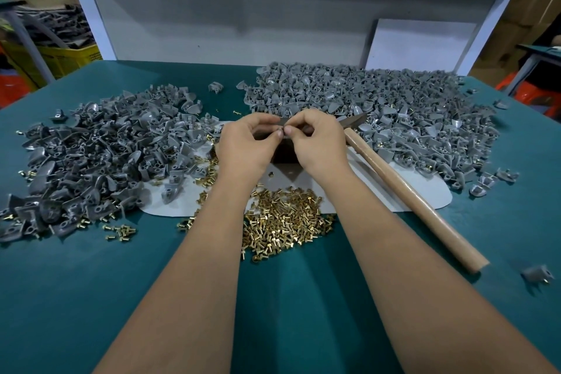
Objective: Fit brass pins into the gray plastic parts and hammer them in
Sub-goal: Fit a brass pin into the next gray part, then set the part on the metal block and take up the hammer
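My left hand (246, 143) and my right hand (318, 140) meet above the middle of the table, fingertips together. Between them they pinch one small gray plastic part (283, 125), mostly hidden by the fingers; a pin in it cannot be made out. A dark block (285, 155) sits just under the hands on a white sheet (425, 191). A heap of brass pins (285, 225) lies between my forearms. A hammer with a wooden handle (409, 197) lies to the right, head by my right hand.
A big pile of gray parts (91, 155) covers the left of the green table (76, 297), and a larger pile (394, 112) fills the right back. One loose gray part (537, 275) lies near the right edge. A white panel (243, 24) stands behind.
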Motion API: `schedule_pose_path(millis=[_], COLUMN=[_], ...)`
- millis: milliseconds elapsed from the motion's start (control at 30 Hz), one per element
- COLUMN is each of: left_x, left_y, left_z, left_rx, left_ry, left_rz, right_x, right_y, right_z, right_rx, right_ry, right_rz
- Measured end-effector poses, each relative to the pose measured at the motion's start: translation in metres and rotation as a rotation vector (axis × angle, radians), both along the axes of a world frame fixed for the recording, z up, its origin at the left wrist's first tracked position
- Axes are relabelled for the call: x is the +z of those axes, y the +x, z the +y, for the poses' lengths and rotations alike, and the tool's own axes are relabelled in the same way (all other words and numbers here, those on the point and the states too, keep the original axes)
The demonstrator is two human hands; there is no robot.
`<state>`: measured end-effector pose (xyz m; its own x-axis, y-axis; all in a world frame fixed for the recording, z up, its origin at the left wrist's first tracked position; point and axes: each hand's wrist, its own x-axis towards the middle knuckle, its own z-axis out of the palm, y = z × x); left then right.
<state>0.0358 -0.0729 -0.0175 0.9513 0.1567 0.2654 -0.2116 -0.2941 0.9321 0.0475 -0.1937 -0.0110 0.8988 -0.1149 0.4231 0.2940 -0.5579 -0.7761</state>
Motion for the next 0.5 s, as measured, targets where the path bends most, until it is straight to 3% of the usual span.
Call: schedule_pose_path(millis=[500], left_x=[0.0013], left_y=[-0.0031], left_z=[-0.0009], left_rx=[0.015], left_ry=[-0.01], left_rz=[0.009], right_x=[0.0016], right_y=[-0.0088], right_z=[-0.0081], right_rx=[-0.041], right_ry=[-0.016], right_rz=[-0.054])
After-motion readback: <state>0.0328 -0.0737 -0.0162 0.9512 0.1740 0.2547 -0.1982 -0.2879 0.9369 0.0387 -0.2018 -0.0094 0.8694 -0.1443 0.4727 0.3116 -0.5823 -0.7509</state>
